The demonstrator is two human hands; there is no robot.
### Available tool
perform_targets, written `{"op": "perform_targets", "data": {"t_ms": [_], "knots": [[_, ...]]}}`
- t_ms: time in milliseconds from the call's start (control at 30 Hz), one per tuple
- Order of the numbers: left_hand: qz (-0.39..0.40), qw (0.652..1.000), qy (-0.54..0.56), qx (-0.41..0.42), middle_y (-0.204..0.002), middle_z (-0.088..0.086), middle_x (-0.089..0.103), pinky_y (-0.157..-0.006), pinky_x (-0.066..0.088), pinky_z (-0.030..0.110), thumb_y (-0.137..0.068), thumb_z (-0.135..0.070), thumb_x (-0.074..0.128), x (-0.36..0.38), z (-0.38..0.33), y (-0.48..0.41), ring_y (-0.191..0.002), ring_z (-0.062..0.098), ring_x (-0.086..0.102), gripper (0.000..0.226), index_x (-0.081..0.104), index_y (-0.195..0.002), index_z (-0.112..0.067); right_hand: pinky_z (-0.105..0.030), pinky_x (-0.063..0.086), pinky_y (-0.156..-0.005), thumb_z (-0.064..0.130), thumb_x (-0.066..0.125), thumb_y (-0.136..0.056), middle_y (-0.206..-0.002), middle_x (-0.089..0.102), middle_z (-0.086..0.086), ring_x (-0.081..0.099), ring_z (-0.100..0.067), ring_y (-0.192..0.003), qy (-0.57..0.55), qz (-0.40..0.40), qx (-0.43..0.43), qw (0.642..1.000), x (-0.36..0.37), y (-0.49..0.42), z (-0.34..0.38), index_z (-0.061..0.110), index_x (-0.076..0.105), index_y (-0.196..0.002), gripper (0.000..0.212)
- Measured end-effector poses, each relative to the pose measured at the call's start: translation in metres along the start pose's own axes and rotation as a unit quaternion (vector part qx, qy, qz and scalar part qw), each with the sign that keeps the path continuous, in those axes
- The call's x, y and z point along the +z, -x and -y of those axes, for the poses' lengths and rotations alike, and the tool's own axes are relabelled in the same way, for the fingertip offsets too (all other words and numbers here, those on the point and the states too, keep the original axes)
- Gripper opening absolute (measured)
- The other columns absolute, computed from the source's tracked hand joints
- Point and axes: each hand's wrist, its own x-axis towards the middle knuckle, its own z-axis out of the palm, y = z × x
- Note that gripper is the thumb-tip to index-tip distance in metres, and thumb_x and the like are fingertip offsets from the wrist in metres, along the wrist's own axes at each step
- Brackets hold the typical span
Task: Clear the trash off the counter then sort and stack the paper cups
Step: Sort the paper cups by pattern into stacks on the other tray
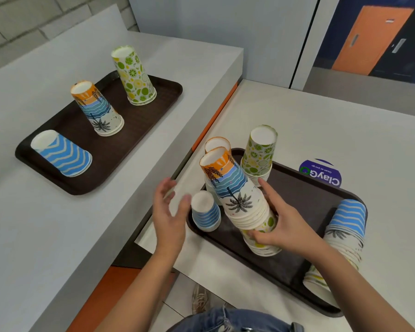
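Right hand [277, 221] grips the mixed cup stack [244, 200]; left hand [169, 212] hovers open beside it.

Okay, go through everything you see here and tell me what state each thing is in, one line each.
Left hand: open, empty.
Right hand: gripping mixed cup stack, tilted.
Small blue cup: upside down, near tray.
Far tray: three sorted stacks, upside down.
Right-edge stack: leaning, mixed patterns.

Grey brick wall [15, 22] behind pale counters [46, 224], an orange door [369, 39] beyond a glass partition [345, 32].
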Motion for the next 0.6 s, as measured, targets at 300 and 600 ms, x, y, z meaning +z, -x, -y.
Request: {"op": "perform_targets", "data": {"t_ms": [300, 600], "knots": [[0.162, 0.979, 0.098, -0.076, -0.098, -0.005, 0.075, -0.076, 0.056, 0.024, -0.051, -0.022, 0.086, 0.032, -0.079, -0.028, -0.092, 0.013, 0.071, 0.055, 0.063, -0.101, -0.022, 0.007, 0.031, -0.079, 0.057, 0.069, -0.052, -0.100, 0.044, 0.058, 0.047, 0.029, -0.095, 0.060, -0.048, -0.030, 0.997, -0.004, -0.012, 0.039, 0.050, -0.002, -0.144, 0.116], [0.130, 0.986, 0.080, -0.068, -0.086, -0.013, 0.075, -0.065, 0.054, 0.015, -0.065, -0.005, 0.084, 0.033, -0.083, -0.045, -0.081, 0.006, 0.072, 0.040, 0.062, -0.094, -0.022, 0.008, 0.031, -0.075, 0.060, 0.065, -0.049, -0.093, 0.042, 0.060, 0.045, 0.023, -0.091, 0.083, -0.069, -0.019, 0.994, -0.004, -0.012, 0.056, 0.047, -0.007, -0.145, 0.121]]}}
